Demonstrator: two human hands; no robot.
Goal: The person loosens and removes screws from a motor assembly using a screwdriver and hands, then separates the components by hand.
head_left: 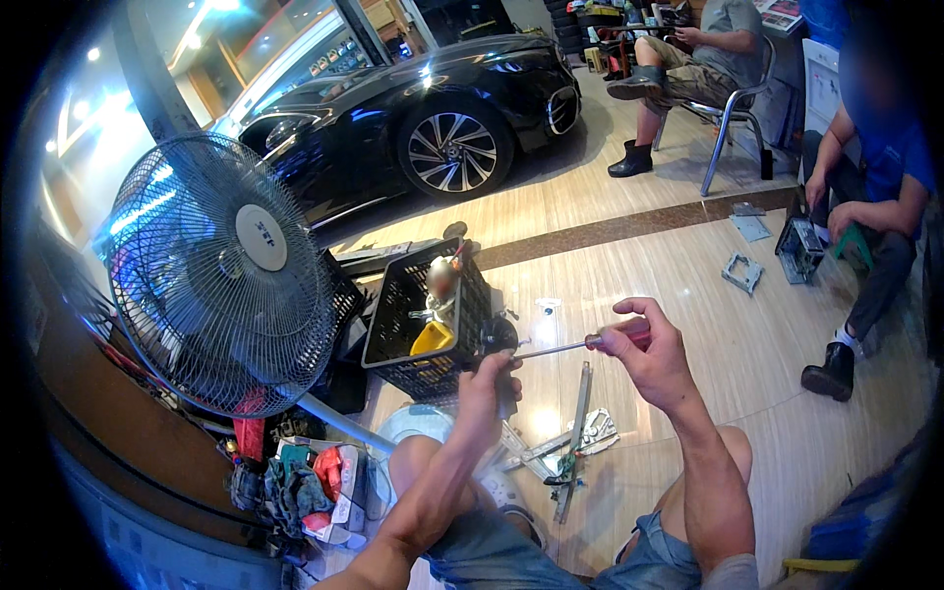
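Note:
A screwdriver (551,350) with a red, partly clear handle is gripped in my right hand (657,366). Its metal shaft points left, and the tip meets a dark part (498,335) at my left hand (480,395). The fingers of that hand are closed around the dark part, which looks black and roundish; its exact kind I cannot make out. Below and between my hands, several metal strips (574,438) and a pale perforated piece (598,431) lie on the floor beside my feet.
A black plastic crate (398,346) with a yellow item (433,338) stands left of my hands. Beyond it are a large fan (221,275) and a black car (393,128). At right, a person in blue (885,167) works near a metal case (798,251); another sits on a chair (728,128).

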